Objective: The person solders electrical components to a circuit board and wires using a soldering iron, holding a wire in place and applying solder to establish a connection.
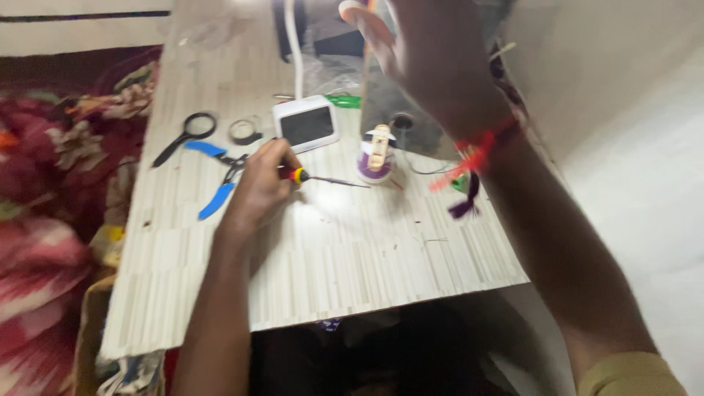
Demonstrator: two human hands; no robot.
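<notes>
Two hands: both belong to the person wearing the camera and work over one board.
Board: a pale striped wooden board (330, 257) fills the middle of the view, with a flowered red cloth (51, 183) along its left edge and a white wall to the right.
Right hand: the right hand (433, 51) is raised at the far side, blurred, its wrist tied with red and purple thread; I cannot tell whether its fingers grip anything, though a pale ring-like shape shows just above them.
Left hand: the left hand (260, 183) rests on the board, fingers clamped around the handle of a small screwdriver (323, 178).
Screwdriver: it has a red and yellow handle, and its thin shaft lies nearly flat, tip pointing right toward the spool.
White device: a small white box with a dark screen (306, 125) stands just beyond the left hand.
Pliers: blue-handled pliers (216, 176) lie left of that hand, partly under it.
Scissors: black-handled scissors (187, 136) lie farther left, near a small dark ring (243, 132).
Spool: a purple thread spool (376, 158) with a pale clip on top stands right of the screwdriver tip, apart from it.
Progress: tools are laid out and one is in hand, but the tip touches nothing; by my reading, the work proper is not yet begun.
</notes>
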